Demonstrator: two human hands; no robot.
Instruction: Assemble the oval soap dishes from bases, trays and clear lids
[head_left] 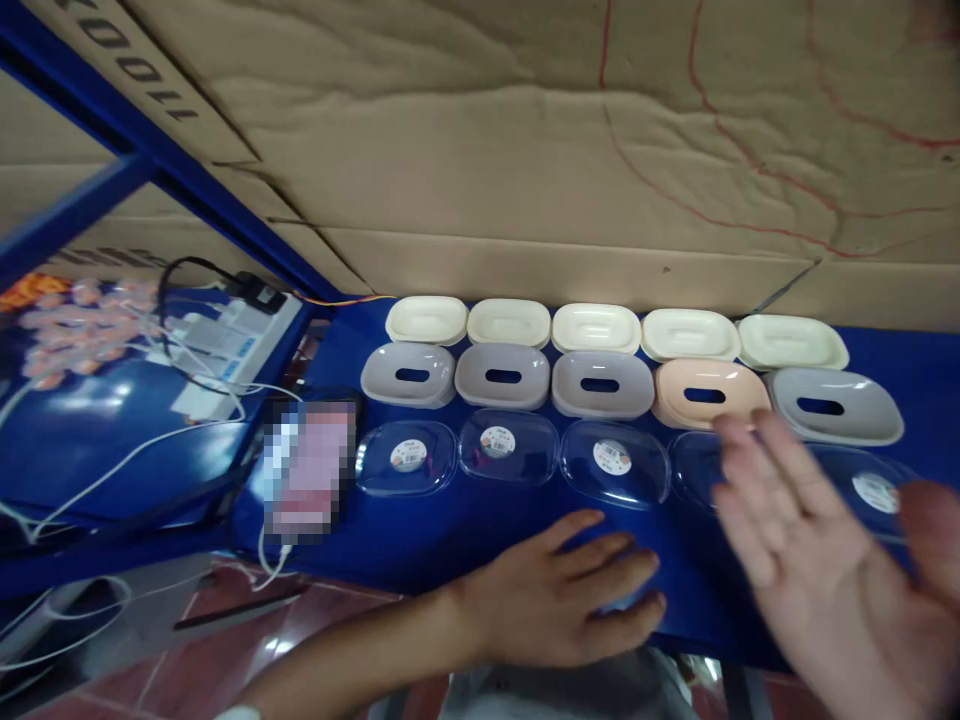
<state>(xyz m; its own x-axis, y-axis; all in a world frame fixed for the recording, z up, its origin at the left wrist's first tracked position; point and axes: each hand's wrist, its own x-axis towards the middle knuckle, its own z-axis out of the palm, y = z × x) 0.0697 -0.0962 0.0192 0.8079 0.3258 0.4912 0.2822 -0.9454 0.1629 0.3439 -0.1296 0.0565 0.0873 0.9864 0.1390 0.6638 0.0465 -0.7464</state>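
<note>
My left hand [566, 595] is spread palm down over the front edge of the blue table [442, 530], holding nothing. Raised at the right, my right hand [832, 580] is open with its palm showing and fingers extended. It partly covers a clear lid [690, 470] and another clear lid [832, 465] with a round label. Nearest to my left hand is a labelled clear lid [637, 485]. Behind the lids runs a row of slotted soap dishes, mostly grey [502, 397], with one peach dish [675, 385]. Several cream oval trays [596, 325] form the back row.
A charging phone [319, 470], its screen blurred out, lies left of the lids. Farther left are a white power strip [259, 345], cables and a bunch of small peach-coloured pieces [86, 325]. A cardboard wall [465, 170] and blue metal frame [202, 170] stand behind.
</note>
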